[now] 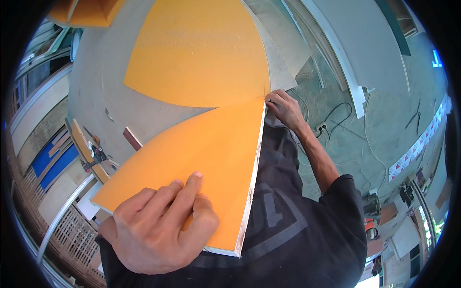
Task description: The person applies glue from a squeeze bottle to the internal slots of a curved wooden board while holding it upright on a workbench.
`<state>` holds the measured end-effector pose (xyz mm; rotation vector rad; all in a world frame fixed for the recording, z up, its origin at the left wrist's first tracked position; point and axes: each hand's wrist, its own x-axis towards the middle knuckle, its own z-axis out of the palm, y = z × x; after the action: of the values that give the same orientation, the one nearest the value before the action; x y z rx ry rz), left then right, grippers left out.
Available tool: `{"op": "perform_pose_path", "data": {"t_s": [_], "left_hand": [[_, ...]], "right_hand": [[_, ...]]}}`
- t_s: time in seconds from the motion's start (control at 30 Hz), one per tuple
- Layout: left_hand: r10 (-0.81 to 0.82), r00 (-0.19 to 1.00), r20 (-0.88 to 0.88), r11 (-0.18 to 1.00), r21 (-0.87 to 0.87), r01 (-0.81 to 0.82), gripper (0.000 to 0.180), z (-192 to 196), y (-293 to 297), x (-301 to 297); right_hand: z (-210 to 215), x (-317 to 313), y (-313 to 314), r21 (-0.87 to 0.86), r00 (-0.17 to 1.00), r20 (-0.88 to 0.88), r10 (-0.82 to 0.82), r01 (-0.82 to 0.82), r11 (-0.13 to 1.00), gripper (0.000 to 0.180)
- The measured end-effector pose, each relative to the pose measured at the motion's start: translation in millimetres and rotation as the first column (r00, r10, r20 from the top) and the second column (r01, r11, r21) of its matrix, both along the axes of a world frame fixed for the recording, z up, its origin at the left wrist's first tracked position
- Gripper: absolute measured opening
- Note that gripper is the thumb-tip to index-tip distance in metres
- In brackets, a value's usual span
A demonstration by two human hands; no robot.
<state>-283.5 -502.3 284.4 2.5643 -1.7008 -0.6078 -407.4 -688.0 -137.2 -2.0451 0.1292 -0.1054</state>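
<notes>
My left hand [158, 223] lies flat on the near end of an orange laminated board [201, 153], fingers together, pressing on its top face. My right hand [284, 108] is at the board's far right corner, fingers closed on a small dark tool that is mostly hidden. A second orange panel [201, 53] lies beyond it, meeting the first along a seam. Both rest on a grey worktable [96, 96]. The board's right edge shows a white, rough core.
A dark wood offcut [132, 138] and a small power tool [96, 157] lie at the table's left edge. White boards [336, 48] lean to the right. Cables and a power strip [321, 127] lie on the green floor. Blue panels [53, 161] stand at left.
</notes>
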Motion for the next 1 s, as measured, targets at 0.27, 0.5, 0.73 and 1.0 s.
{"op": "perform_pose_path", "data": {"t_s": [0.27,0.5,0.73,1.0], "left_hand": [[-0.018,1.000,-0.007,1.000,0.017,0.018,0.018,2,-1,3],[-0.025,1.000,-0.009,1.000,-0.001,0.025,0.016,1,-1,3],[-0.009,1.000,-0.004,0.999,-0.037,0.009,0.016,-1,-1,1],[-0.057,0.996,-0.073,0.998,-0.010,0.056,0.017,4,-3,10]], "right_hand": [[1,-2,6,-0.023,0.999,0.009,-0.034,0.035,0.999,0.021],[1,-6,22,-0.065,0.985,0.095,-0.143,0.150,0.987,0.019],[0,-12,44,-0.089,0.956,0.099,-0.276,0.285,0.954,0.019],[-8,-12,43,-0.115,0.959,0.168,-0.228,0.249,0.962,0.019]]}}
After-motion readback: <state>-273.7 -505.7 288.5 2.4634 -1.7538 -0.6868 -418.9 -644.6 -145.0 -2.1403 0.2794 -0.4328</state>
